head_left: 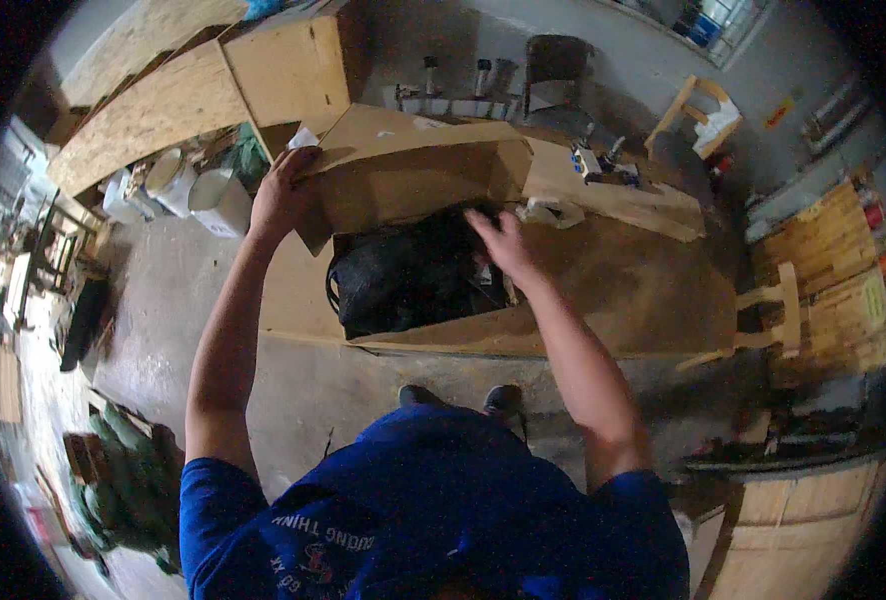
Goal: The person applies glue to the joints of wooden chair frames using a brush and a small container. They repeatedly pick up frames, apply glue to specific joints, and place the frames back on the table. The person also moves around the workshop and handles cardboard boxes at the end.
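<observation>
An open cardboard box lies on the workbench in front of me, its far flaps standing up. Inside it is a bulky black bag, with a dark loop sticking out at its left end. My left hand is closed over the raised flap at the box's far left corner, next to a bit of white paper. At the bag's right end, my right hand has its fingers apart, over or touching the black material; contact is hard to make out. A small pale label shows just below that hand.
A crumpled white wrapper lies right of the box. Farther right stands a small metal fixture on the bench. White buckets stand on the floor at left, below large wooden panels. A dark chair is against the back wall.
</observation>
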A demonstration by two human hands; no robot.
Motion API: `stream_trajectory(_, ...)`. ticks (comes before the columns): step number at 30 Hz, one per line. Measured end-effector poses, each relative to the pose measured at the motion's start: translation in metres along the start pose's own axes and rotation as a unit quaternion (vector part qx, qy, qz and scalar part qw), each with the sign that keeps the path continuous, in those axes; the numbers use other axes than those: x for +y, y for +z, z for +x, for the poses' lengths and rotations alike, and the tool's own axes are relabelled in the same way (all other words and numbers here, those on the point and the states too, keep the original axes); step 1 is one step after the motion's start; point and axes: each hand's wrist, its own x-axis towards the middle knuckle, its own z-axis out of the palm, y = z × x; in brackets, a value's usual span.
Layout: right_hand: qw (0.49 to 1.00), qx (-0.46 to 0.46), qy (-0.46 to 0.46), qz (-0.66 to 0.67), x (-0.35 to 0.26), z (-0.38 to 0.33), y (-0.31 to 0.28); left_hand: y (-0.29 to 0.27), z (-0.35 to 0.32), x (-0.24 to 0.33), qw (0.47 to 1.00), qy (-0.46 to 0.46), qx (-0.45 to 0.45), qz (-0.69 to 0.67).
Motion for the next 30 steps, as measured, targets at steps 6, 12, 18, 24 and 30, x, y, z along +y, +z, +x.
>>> stream_trajectory(6, 0.837, -0.063, -0.257, -0.48, 0.012, 0.033, 0.008, -0.011, -0.035, 0.034, 0.999, -0.046, -0.02, 0.016)
stream_trajectory(12, 0.926, -0.134, -0.217, -0.277, 0.125, 0.006, -0.11, -0.014, -0.131, 0.089, 0.968, -0.004, -0.226, 0.11)
stream_trajectory(18, 0.992, -0.013, 0.075, -0.096, 0.14, 0.022, -0.126, 0.088, -0.225, 0.086, 0.954, -0.256, 0.013, 0.157)
stream_trajectory(24, 0.962, -0.247, -0.108, 0.047, 0.096, 0.01, -0.062, 0.165, -0.217, 0.069, 0.852, -0.294, 0.406, -0.154)
stream_trajectory(30, 0.949, -0.186, -0.246, -0.071, 0.121, 0.014, -0.007, 0.09, -0.176, 0.038, 0.802, -0.488, 0.247, -0.241)
